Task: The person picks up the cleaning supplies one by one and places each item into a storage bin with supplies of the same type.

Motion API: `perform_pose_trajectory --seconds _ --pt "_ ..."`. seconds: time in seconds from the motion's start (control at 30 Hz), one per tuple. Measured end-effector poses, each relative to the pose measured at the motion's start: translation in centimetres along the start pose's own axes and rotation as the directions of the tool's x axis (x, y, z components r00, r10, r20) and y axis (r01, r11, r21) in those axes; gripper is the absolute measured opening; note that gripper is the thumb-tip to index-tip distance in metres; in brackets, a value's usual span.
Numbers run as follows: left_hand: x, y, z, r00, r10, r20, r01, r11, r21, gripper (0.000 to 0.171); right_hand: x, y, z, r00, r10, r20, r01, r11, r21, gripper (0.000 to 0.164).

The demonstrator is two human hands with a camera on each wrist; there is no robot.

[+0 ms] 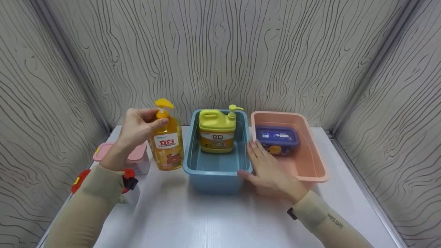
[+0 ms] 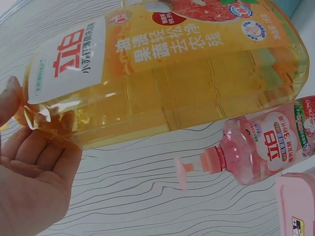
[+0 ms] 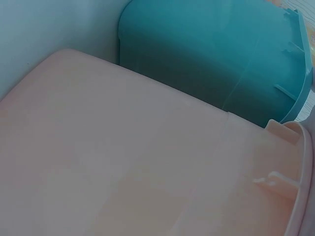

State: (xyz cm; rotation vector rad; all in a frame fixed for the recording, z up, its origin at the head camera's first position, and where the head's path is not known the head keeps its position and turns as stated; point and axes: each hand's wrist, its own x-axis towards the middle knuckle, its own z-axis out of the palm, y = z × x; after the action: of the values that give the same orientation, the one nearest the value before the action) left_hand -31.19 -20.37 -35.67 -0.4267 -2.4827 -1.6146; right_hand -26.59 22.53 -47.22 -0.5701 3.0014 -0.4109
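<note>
Just left of the deep rectangular blue plastic bin (image 1: pixel 216 184), the left hand (image 1: pixel 137 127) pinches the neck of a tall transparent bottle of orange liquid with a yellow pump top (image 1: pixel 167 146); whether its base is clear of the white table (image 1: pixel 213 224) is hard to tell from above. Nearly all its weight sits below that narrow hold, so a loose pinch could let the bottle swing or slip, its base knocking the bin's left rim. Inside the bin, the squat yellow plastic jug with a pump (image 1: pixel 217 134) takes up the rear; a second bottle lowered too far back would probably strike it and tip one of them. At the bin's right rim the right hand (image 1: pixel 272 174) lies with straight fingers close together, thumb apart. Uneven pressure there might slide or tilt the bin, or shove the peach rectangular plastic tub (image 1: pixel 310 163) to its right, jolting the dark purple lidded box (image 1: pixel 277 136) inside
</note>
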Motion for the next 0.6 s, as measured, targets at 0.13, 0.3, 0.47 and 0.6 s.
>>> perform_pose_trajectory --seconds 0.13,0.3,0.47,0.6 --pt "0.3 0.7 -0.1 1.0 0.028 -0.014 -0.028 1.0 0.007 0.043 0.2 0.1 0.1 1.0 -0.018 -0.007 0.018 1.0 -0.003 0.116" --pt "0.6 1.5 -0.1 0.999 0.029 -0.022 -0.029 0.999 0.024 0.042 0.2 0.1 0.0 1.0 -0.006 0.002 0.006 1.0 -0.006 0.119" --pt "1.0 1.8 -0.1 1.0 0.019 -0.024 -0.018 0.999 0.05 0.043 0.2 0.0 -0.1 1.0 -0.006 0.001 0.006 1.0 -0.006 0.119" --pt "1.3 2.1 -0.2 1.0 0.016 -0.027 -0.014 0.998 0.064 0.044 0.2 0.1 0.1 1.0 -0.015 -0.004 0.015 1.0 -0.009 0.118"
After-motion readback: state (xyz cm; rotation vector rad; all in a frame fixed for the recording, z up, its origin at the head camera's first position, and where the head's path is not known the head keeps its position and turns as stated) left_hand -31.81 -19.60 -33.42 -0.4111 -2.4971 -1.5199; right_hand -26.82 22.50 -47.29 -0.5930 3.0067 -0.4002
